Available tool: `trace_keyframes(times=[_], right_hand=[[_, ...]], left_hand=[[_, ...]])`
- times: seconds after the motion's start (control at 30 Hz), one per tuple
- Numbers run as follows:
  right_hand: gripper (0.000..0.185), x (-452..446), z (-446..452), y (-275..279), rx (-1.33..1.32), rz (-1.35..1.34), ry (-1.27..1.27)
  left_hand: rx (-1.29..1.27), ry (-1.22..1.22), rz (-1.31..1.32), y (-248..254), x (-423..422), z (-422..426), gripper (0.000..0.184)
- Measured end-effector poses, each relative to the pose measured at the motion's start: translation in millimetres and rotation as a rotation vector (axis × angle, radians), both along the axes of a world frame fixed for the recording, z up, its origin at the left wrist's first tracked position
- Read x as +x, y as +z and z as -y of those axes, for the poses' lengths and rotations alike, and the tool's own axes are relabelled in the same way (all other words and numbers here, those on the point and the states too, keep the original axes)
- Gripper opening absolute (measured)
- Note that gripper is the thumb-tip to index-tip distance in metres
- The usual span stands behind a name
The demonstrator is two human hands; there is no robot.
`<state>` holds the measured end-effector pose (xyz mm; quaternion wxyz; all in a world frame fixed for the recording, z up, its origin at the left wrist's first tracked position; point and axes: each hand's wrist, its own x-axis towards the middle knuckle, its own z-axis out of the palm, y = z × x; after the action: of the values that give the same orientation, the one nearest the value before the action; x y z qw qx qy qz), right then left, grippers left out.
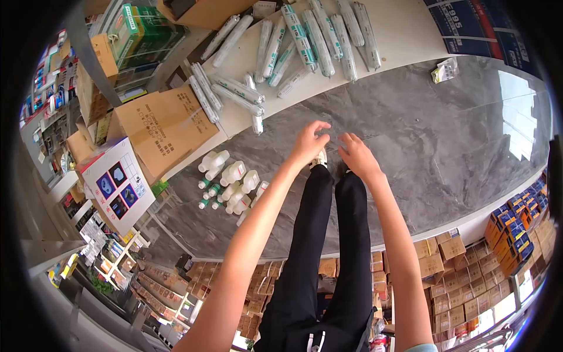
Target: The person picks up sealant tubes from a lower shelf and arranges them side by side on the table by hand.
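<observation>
My left hand (pixel 307 142) is held in front of my legs, its fingers loosely curled and the thumb apart, with nothing in it. Beside it my right hand (pixel 358 155) is bent inward, fingers apart and likewise holding nothing; a small gap separates the two. Beyond my hands, several clear and teal-printed foil sausage packs of sealant (pixel 300 39) lie on a pale ledge (pixel 399 35). White bottles (pixel 233 173), some with green caps, are grouped on the grey marbled floor (pixel 434 146) to the left of my left forearm.
An open cardboard box (pixel 161 126) and a white printed board (pixel 120 185) stand at the left. Dark blue cartons (pixel 469 26) sit at the top right, near a small crumpled packet (pixel 446 70). Stacked brown boxes (pixel 463 287) line the lower right.
</observation>
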<state>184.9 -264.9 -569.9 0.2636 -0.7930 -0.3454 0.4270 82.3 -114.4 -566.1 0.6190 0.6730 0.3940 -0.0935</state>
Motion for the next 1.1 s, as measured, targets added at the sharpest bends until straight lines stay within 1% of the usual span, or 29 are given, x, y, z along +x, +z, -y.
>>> trace_keyframes(times=[0.03,0.07,0.1,0.13,0.2,0.23,0.27,0.33,0.37,0.4,0.47,0.5,0.53,0.6,0.63,0.7,0.73,0.8,0.83,0.9,0.97,1.0,1.03,1.07,1.1], right_hand=[[0.023,2.1,-4.8,-7.5,0.009,0.077,0.095],[0.023,3.5,-7.3,-13.5,0.009,0.074,0.097],[0.022,5.1,-10.8,-18.4,-0.05,0.089,0.127],[0.021,6.0,-15.4,-24.0,-0.107,0.104,0.156],[0.022,8.3,-17.9,-39.7,-0.147,0.108,0.158],[0.023,14.1,-22.6,-48.9,-0.184,0.123,0.165],[0.023,19.4,-26.9,-57.5,-0.182,0.123,0.174],[0.026,25.8,-32.0,-52.2,-0.203,0.063,0.039],[0.033,26.6,-28.8,-68.1,-0.088,0.054,-0.091],[0.033,28.7,-32.7,-75.8,-0.087,0.046,-0.091],[0.041,38.6,-44.1,-84.9,0.153,-0.034,-0.566],[0.044,46.7,-52.1,-81.5,0.177,-0.083,-0.637],[0.044,53.3,-54.8,-87.3,0.178,-0.079,-0.625],[0.042,64.0,-56.8,-99.9,0.185,-0.164,-0.754],[0.042,69.1,-56.4,-105.8,0.171,-0.161,-0.74],[0.042,74.9,-56.5,-117.1,0.17,-0.165,-0.713],[0.042,76.6,-56.6,-121.7,0.177,-0.168,-0.694],[0.041,72.9,-54.0,-136.6,0.167,-0.174,-0.718],[0.041,67.9,-50.0,-141.5,0.144,-0.178,-0.734],[0.039,53.4,-42.1,-145.5,0.118,-0.192,-0.719],[0.038,39.6,-37.2,-137.4,0.076,-0.225,-0.692],[0.04,33.7,-34.0,-130.3,0.064,-0.203,-0.631],[0.04,27.1,-30.1,-126.0,0.051,-0.2,-0.598],[0.039,21.5,-28.7,-120.2,0.041,-0.196,-0.567],[0.035,20.4,-30.3,-106.9,0.026,-0.228,-0.558]], left_hand=[[-0.002,0.032,-0.025,-10.4,3.2,-4.1,0.026],[-0.001,0.063,-0.049,-21.2,7.1,-8.6,0.026],[-0.03,0.15,-0.088,-28.3,14.4,-12.6,0.024],[-0.026,0.149,-0.092,-34.8,19.8,-19.0,0.024],[0.203,0.193,0.014,-49.8,29.7,-28.1,0.02],[0.183,0.344,0.154,-71.1,38.6,-32.9,0.013],[0.186,0.353,0.153,-88.5,40.6,-34.3,0.013],[0.05,0.41,-0.02,-91.9,47.9,-34.8,0.017],[0.035,0.403,-0.053,-99.7,52.8,-37.4,0.019],[0.037,0.403,-0.06,-108.0,59.1,-37.2,0.019],[-0.075,0.606,-0.064,-123.2,73.5,-36.3,0.025],[-0.139,0.624,-0.061,-140.6,76.2,-38.1,0.04],[-0.141,0.635,-0.056,-156.9,82.3,-39.0,0.04],[-0.228,0.715,-0.095,-185.1,92.2,-38.6,0.055],[-0.232,0.724,-0.1,-184.6,98.5,-42.2,0.055],[-0.563,0.771,-0.148,-189.8,110.9,-52.2,0.062],[-0.561,0.768,-0.15,-192.6,114.4,-52.9,0.062],[-0.641,0.762,-0.059,-200.3,121.2,-55.3,0.056],[-0.639,0.761,-0.065,-211.8,119.2,-55.5,0.056],[-0.735,0.831,0.1,-229.7,117.3,-54.1,0.05],[-0.698,0.831,0.087,-214.3,119.3,-55.3,0.048],[-0.657,0.833,0.072,-205.7,118.5,-54.0,0.046],[-0.541,0.869,0.027,-196.2,119.5,-51.2,0.04],[-0.544,0.861,0.029,-185.6,118.8,-50.8,0.04],[-0.531,0.903,0.054,-174.9,116.6,-51.4,0.037]])
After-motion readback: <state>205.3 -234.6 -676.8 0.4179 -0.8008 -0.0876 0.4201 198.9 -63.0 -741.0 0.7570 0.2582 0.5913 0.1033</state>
